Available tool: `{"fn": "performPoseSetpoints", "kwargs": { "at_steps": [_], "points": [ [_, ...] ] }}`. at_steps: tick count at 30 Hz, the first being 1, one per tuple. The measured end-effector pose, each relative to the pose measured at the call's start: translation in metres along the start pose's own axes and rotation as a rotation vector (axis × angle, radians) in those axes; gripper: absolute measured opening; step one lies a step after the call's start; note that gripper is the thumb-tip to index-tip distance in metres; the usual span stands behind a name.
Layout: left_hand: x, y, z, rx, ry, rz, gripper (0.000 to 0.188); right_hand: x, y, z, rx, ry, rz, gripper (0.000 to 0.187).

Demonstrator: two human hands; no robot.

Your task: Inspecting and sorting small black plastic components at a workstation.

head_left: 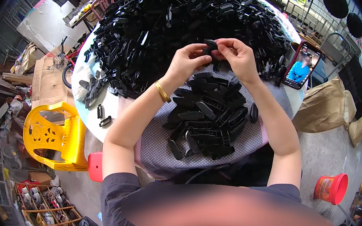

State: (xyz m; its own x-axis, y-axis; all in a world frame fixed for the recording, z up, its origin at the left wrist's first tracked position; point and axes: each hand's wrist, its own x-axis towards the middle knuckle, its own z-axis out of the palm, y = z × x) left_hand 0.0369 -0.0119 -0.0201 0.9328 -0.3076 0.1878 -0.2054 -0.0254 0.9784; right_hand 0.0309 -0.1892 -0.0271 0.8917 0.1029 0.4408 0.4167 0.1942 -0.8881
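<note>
In front of a large heap of black plastic parts, my two hands meet over the near side of the table. My left hand (pixel 187 61), with a gold bangle on its wrist, pinches a small black plastic part (pixel 210 45) between thumb and fingers. From the other side my right hand (pixel 238 59) grips the same part at its end. Whether it is one piece or two joined pieces I cannot tell. Below my hands lies a smaller pile of longer black plastic parts (pixel 207 115) on a grey patterned cloth (pixel 157 132). The big heap (pixel 154 26) spreads beyond my hands.
A phone (pixel 303 66) showing a person in blue stands at the table's right edge. Two loose black parts (pixel 106 121) lie at the left. A yellow chair (pixel 55 135) and a red stool (pixel 95 166) stand left; a red bucket (pixel 331 188) and brown paper bags (pixel 327 104) are right.
</note>
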Motion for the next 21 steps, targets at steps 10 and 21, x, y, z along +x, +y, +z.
{"fn": "performPoseSetpoints", "kwargs": {
  "at_steps": [10,21],
  "points": [
    [-0.001,-0.006,-0.004,-0.164,0.094,-0.03,0.032,-0.007,0.016,0.007,-0.198,-0.097,-0.042,0.036],
    [-0.003,-0.008,-0.003,-0.182,0.082,0.007,0.028,-0.011,0.0,0.011,-0.616,-0.1,-0.193,0.027]
  ]
}}
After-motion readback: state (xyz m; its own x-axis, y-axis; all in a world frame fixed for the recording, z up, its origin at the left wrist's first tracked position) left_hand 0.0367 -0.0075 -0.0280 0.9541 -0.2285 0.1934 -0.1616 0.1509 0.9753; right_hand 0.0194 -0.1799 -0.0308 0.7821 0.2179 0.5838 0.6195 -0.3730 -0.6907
